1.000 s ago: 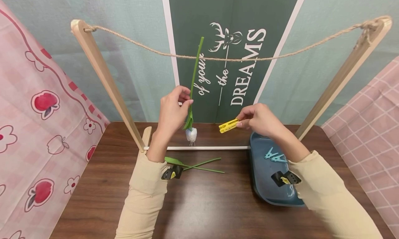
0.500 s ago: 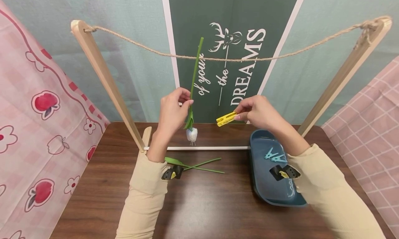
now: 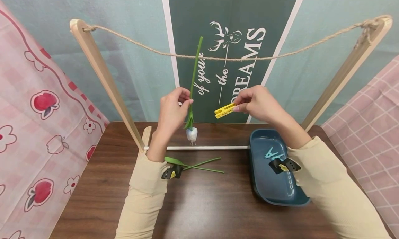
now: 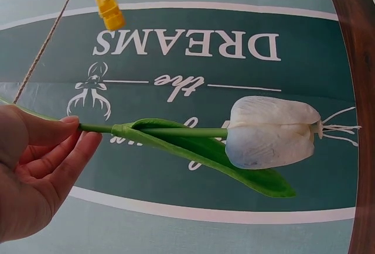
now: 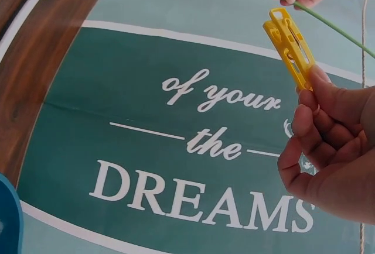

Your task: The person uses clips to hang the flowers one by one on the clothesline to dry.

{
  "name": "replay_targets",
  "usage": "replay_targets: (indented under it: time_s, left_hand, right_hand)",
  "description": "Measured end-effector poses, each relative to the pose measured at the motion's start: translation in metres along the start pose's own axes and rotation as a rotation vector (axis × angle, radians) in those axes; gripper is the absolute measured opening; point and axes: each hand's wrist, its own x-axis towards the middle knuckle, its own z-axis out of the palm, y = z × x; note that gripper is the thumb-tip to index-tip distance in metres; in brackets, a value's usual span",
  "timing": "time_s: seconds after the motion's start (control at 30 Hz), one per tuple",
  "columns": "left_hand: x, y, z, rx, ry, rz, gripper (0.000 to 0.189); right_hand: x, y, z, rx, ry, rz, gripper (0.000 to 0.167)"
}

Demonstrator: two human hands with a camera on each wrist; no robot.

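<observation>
My left hand pinches the green stem of an artificial tulip between thumb and fingers. The tulip hangs head down, its white-blue bloom lowest and one leaf along the stem. Its upper stem crosses the twine rope in the head view. To the right, my right hand pinches a yellow clothespin by one end, its other end toward the tulip. The clothespin is below the rope, apart from the stem.
Wooden posts at both sides carry the rope, and a white rod runs low between them. Green stems lie crossed on the table. A blue tray at the right holds light-blue clothespins, partly hidden by my right wrist's camera.
My right hand has risen and shifted slightly left with the yellow clothespin, closer to the tulip's stem. My left hand and the tulip have stayed nearly still.
</observation>
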Motion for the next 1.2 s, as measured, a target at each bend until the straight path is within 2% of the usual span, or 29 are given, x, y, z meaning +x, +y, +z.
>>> replay_targets:
  time_s: [0.33, 0.87, 1.2]
  left_hand:
    - [0.000, 0.001, 0.000, 0.000, 0.000, 0.015, 0.012]
    - [0.000, 0.000, 0.000, 0.005, 0.000, 0.011, 0.012]
    - [0.000, 0.001, 0.000, 0.006, -0.001, 0.010, 0.011]
  right_hand:
    - [0.008, -0.010, -0.007, -0.017, 0.054, -0.005, 0.004]
    - [0.022, -0.043, -0.030, -0.049, 0.161, -0.059, 0.007]
    - [0.030, -0.056, -0.043, -0.072, 0.219, -0.089, 0.008]
